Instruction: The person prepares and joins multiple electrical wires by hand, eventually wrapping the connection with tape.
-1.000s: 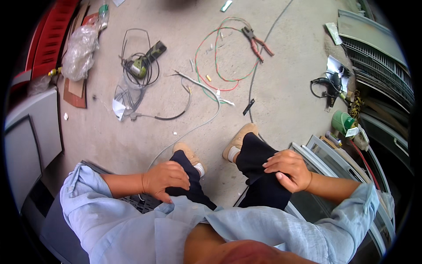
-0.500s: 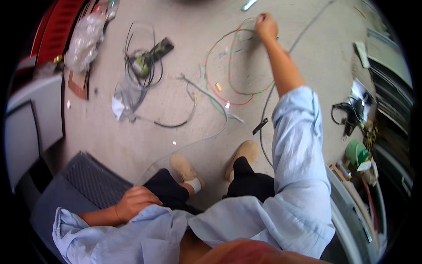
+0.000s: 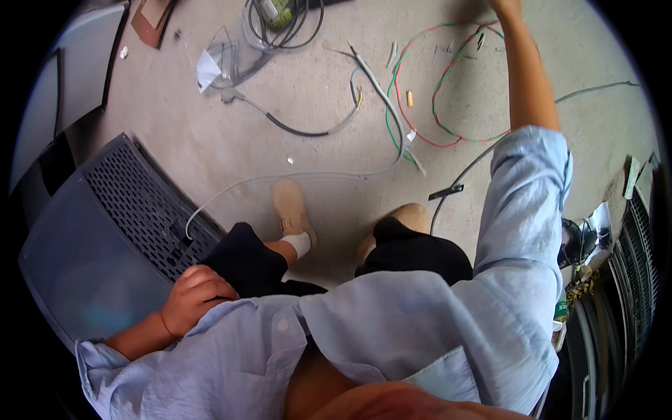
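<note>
- because the looped wire (image 3: 459, 140) lay upper right, near the right hand (image 3: 505, 7), a careless sweep could have dragged it.
- the cable (image 3: 381, 89) ran just ahead of the left shoe (image 3: 289, 203), mid-frame; a shifted foot might have snagged it.
- the right hand reached the top edge, cut off, grip impossible to judge; the left hand (image 3: 196, 297) lay curled, lower left, grip unclear.

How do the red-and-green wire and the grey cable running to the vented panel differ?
Colour: the red-and-green wire shows two colours; the grey cable is mostly grey.
Pose: the wire lies in open loops, while the cable sweeps in a long bend toward the vented panel.
Thickness: the wire looks thinner than the cable.
Both lie at least partly on the concrete floor.
</note>
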A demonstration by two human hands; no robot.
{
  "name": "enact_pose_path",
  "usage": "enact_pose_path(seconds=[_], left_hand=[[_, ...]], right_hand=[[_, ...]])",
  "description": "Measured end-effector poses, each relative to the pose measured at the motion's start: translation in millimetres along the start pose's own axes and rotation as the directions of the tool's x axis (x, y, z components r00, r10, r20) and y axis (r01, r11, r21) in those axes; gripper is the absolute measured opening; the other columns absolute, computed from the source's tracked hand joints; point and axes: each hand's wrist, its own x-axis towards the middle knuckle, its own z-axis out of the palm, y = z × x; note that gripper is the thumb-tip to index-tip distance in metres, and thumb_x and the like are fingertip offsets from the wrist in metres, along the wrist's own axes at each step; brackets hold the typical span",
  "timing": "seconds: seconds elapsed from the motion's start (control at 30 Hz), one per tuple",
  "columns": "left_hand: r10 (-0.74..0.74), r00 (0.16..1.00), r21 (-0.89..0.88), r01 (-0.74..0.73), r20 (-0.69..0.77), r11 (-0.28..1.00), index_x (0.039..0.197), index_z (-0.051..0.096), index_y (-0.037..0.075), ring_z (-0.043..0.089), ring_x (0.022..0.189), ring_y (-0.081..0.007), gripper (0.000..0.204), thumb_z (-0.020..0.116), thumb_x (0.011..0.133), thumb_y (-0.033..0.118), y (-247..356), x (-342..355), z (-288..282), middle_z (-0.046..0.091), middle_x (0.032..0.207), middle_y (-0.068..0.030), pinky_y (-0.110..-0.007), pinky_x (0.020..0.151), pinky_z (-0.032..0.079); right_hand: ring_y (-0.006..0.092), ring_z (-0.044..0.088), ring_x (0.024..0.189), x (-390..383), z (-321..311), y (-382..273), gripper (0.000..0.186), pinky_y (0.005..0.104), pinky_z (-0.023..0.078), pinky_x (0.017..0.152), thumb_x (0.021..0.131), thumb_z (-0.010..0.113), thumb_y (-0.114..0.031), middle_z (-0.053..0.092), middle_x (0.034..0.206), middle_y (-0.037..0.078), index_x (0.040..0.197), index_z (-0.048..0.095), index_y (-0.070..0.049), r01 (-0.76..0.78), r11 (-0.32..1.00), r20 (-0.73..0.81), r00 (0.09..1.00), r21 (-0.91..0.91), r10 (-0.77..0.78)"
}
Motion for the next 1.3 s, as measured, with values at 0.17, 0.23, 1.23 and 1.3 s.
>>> enact_pose_path(seconds=[0.17,0.23,1.23,1.3], left_hand=[[-0.087,0.995,-0.202,0.093,0.039,0.975,0.090,0.065,0.005,0.060,0.085,-0.0238,0.016,0.060,0.086,0.019,-18.2,28.7,-2.7,0.063,0.092,-0.0061,-0.037,0.078,0.046],[-0.394,0.916,-0.378,0.394,0.079,0.838,0.094,0.064,0.003,0.059,0.085,-0.0238,0.021,0.057,0.092,0.023,-46.1,57.3,-3.3,0.062,0.091,-0.0095,-0.036,0.078,0.046],[-0.356,0.838,-0.902,-0.320,-0.413,0.291,0.109,0.059,0.004,0.060,0.090,-0.0106,0.027,0.066,0.091,0.022,-194.4,155.2,76.3,0.064,0.095,-0.0028,-0.024,0.078,0.048],[-0.385,0.830,-0.910,-0.323,-0.404,0.259,0.109,0.060,0.004,0.060,0.090,-0.0107,0.026,0.067,0.091,0.021,-202.5,141.8,76.0,0.062,0.094,-0.0013,-0.024,0.078,0.048]], right_hand=[[0.0176,0.059,0.076,-164.3,-37.5,-73.5,0.024,0.0299,0.048,0.074,0.089,0.057,-0.023,0.062,0.085,0.006,0.106,0.058,-0.005,-0.452,0.548,0.636,0.745,0.704,-0.202],[0.0090,0.052,0.066,-221.3,-48.0,-92.2,0.019,0.0241,0.044,0.064,0.089,0.058,-0.025,0.057,0.076,-0.001,0.099,0.059,-0.009,-0.712,0.405,0.814,0.553,0.573,-0.180],[0.0055,0.053,0.074,-359.5,-58.1,-290.0,0.038,0.0219,0.042,0.062,0.093,0.061,-0.037,0.065,0.099,0.001,0.115,0.062,-0.006,-0.872,0.057,0.872,0.488,0.486,0.039],[0.0059,0.052,0.072,-373.1,-43.0,-308.5,0.038,0.0211,0.041,0.061,0.093,0.062,-0.036,0.064,0.096,0.000,0.115,0.062,-0.006,-0.814,-0.112,0.822,0.565,0.569,0.071]])
